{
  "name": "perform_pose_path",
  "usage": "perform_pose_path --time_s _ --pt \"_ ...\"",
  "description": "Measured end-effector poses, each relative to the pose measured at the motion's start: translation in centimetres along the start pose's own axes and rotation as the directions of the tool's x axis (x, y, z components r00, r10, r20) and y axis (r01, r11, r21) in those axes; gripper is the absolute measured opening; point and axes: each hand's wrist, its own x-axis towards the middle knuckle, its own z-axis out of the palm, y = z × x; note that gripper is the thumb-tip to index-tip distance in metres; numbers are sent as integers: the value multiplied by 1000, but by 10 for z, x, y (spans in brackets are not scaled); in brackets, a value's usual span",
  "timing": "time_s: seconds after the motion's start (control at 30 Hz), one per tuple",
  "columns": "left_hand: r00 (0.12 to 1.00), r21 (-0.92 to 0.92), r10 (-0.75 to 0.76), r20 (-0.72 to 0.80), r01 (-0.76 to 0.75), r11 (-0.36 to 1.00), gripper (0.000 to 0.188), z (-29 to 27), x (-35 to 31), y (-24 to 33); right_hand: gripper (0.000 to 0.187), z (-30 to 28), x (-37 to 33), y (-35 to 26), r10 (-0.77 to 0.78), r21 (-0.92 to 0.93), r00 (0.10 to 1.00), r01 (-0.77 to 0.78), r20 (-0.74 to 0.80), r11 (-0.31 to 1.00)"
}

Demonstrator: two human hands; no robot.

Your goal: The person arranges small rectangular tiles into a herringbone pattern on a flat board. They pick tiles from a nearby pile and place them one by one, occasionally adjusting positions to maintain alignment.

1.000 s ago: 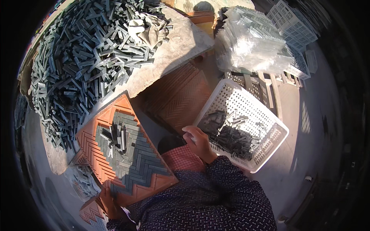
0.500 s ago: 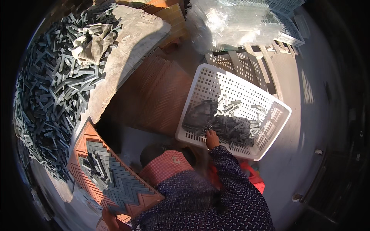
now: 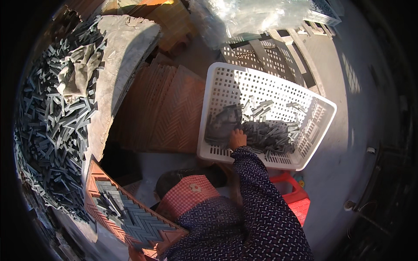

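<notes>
My right hand [image 3: 237, 140] reaches into the white plastic basket [image 3: 272, 78], over a heap of small dark grey strips [image 3: 272, 137]. Its fingers are bunched at the strips; what they hold, if anything, is hidden. At the lower edge my left hand [image 3: 136, 253] grips the near edge of an orange herringbone mould tray [image 3: 172, 238], most of its fingers out of sight. Grey strips [image 3: 141, 222] fill the tray's middle slots in a zigzag, and several loose strips [image 3: 109, 205] lie on top. Some orange slots around the edge show bare.
A large pile of grey strips [image 3: 52, 143] with a pale work glove [image 3: 79, 71] covers the worktable [image 3: 126, 39] at left. Stacked orange herringbone trays [image 3: 178, 117] stand beyond my lap. Behind the basket lie a wooden pallet [image 3: 300, 56] and clear plastic wrapping [image 3: 252, 19]. A red stool [image 3: 298, 200] is at right.
The view has shifted, so the table and basket sit differently in it. My right hand has moved deeper into the basket's strips. My left hand still holds the tray.
</notes>
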Motion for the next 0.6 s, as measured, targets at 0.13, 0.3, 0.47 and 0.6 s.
perform_pose_path --time_s 0.13,0.3,0.47,0.6 --pt "1000 -15 -2 25 3 1000 26 -6 -2 0 31 -12 -11 4 -42 57 999 40 31 998" --pt "923 680 342 178 -366 635 29 -16 -31 5 43 -28 -7 9 -69 140 966 34 248 990" --pt "976 379 203 72 -215 900 31 -20 -30 1 46 -34 -11 9 -43 71 926 18 376 997" --pt "980 397 191 56 -197 896 31 -19 -30 3 48 -18 -18 14 -44 65 924 21 380 998"
